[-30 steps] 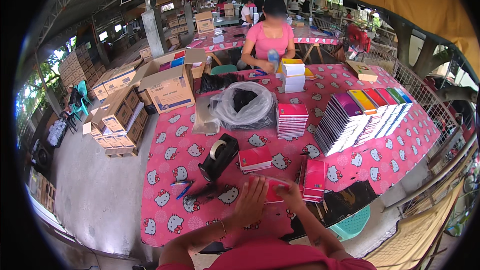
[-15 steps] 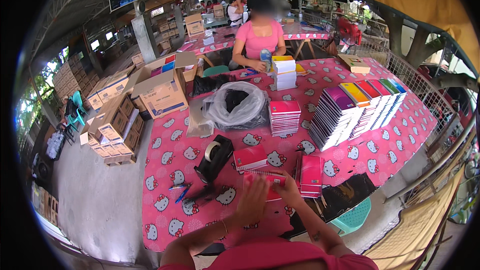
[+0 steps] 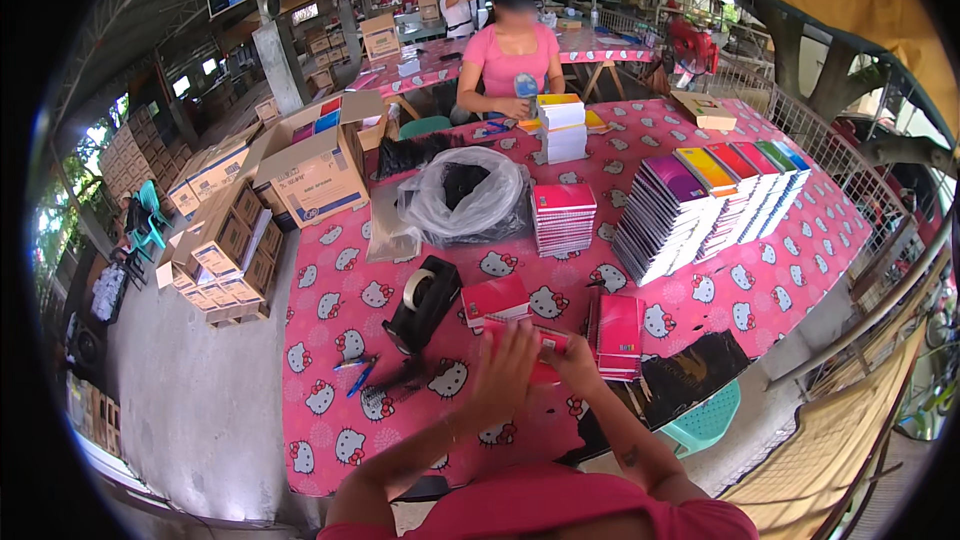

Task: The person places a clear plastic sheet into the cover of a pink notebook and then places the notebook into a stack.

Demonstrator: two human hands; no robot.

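Note:
Both my hands are on a small red notebook bundle [image 3: 545, 342] just above the pink patterned tablecloth [image 3: 330, 360]. My left hand [image 3: 505, 375] lies over its left part with fingers spread. My right hand [image 3: 578, 365] grips its right end. Another red bundle [image 3: 495, 298] lies just beyond, and a short pile of red notebooks [image 3: 618, 335] sits to the right. A black tape dispenser [image 3: 422, 305] stands to the left of my hands.
Stacked red notebooks [image 3: 563, 218], fanned coloured notebooks [image 3: 715, 195] and a clear plastic bag [image 3: 465, 195] lie further back. A person in pink [image 3: 510, 60] sits across the table. Open cardboard boxes [image 3: 305, 170] stand at left. Blue pens [image 3: 358, 372] lie near the dispenser. A teal stool [image 3: 705, 420] stands at right.
My hands have stayed on the red bundle, shifting slightly over it. The view has tilted a little. The person opposite is still seated at the white stack.

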